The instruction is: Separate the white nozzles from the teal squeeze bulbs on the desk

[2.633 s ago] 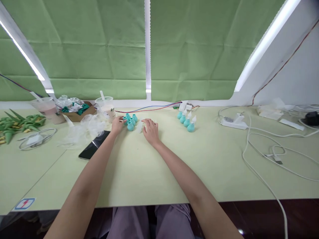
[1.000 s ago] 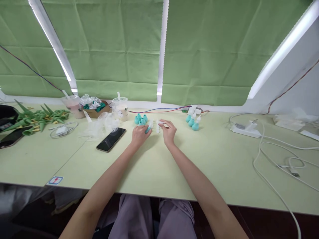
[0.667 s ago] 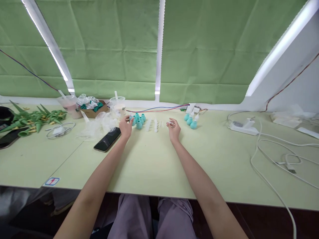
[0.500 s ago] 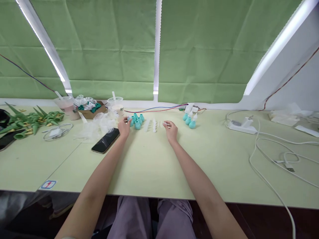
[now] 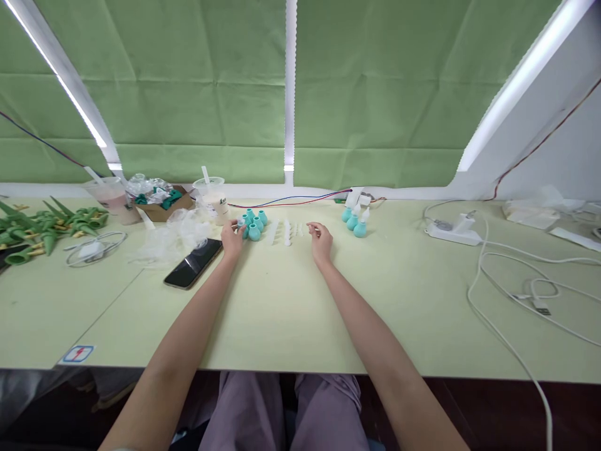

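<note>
My left hand [image 5: 231, 238] is curled at the left side of a cluster of turquoise bulbs [image 5: 254, 232] with open necks. Its fingers close on the leftmost turquoise bulb, partly hidden, with a small whitish piece [image 5: 241, 222] by the fingertips. To the right stand a row of translucent pieces [image 5: 273, 232] and a row of white nozzle tips [image 5: 287, 233]. Thin pale sticks [image 5: 302, 229] lie beside my right hand [image 5: 322, 243], whose thumb and forefinger are slightly apart with nothing visible between them. Beyond it, several turquoise bulbs [image 5: 359, 229] carry pointed white tips.
A black phone [image 5: 193, 264] and crumpled clear plastic [image 5: 171, 235] lie left of my left arm. Behind are drink cups [image 5: 213, 202] and a cardboard box [image 5: 164, 212]. Green plastic parts [image 5: 49, 228] fill the far left. A power strip [image 5: 453, 234] and white cables [image 5: 483, 294] occupy the right.
The view has shifted slightly, so things sit a little further left and higher. My right fingers have parted, and the small white piece at their tips no longer shows. My left hand stays at the bulbs.
</note>
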The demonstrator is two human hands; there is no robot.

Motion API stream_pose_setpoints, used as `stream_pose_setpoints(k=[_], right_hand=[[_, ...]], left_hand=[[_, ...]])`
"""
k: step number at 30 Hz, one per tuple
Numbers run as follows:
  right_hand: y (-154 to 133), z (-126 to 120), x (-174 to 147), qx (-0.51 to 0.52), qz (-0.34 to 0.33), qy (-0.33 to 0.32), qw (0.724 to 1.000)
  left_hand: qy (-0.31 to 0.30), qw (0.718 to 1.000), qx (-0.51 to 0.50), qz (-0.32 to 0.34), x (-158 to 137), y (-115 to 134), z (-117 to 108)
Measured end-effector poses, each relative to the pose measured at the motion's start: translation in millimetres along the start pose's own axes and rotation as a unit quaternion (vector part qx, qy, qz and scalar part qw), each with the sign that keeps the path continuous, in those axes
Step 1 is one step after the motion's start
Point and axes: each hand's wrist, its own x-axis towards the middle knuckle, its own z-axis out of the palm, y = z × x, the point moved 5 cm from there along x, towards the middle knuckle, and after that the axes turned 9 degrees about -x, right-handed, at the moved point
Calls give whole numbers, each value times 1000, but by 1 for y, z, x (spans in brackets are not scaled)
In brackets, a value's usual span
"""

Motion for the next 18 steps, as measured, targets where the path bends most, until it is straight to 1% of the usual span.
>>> stream_pose_setpoints(k=[2,3,6,7,8,9,10,11,12,13,14,15,18], right_hand=[[2,-1,0,9,17,-7,1000],[2,0,0,16,27,-10,999],[-1,3,-2,52,58,-7,997],[-3,5,-4,78,75,0,994],[-6,7,-6,110,95,8,989],[-11,11,-10,147,115,13,982],[-16,15,-14,182,129,11,975],[-23,20,-19,211,133,2,968],[-30,24,-23,230,126,-11,965],[-38,28,-28,239,111,-25,964],[-45,30,-32,240,95,-34,966],[-50,31,-36,237,79,-42,967],[-57,35,-43,221,51,-68,971]], left_hand=[[11,1000,7,23,-3,6,-4],[26,999,10,45,-5,13,-8],[88,986,11,138,-20,46,-20],[96,983,9,155,-26,58,-20],[75,984,7,161,-33,69,-16],[24,987,4,159,-39,79,-7],[-51,987,0,151,-47,87,6],[-139,980,-2,143,-55,92,21],[-212,968,-3,134,-65,96,34],[-253,959,-7,127,-73,98,44],[-267,956,-17,124,-79,98,50],[-261,957,-28,120,-82,97,52],[-211,972,-29,105,-83,89,49]])
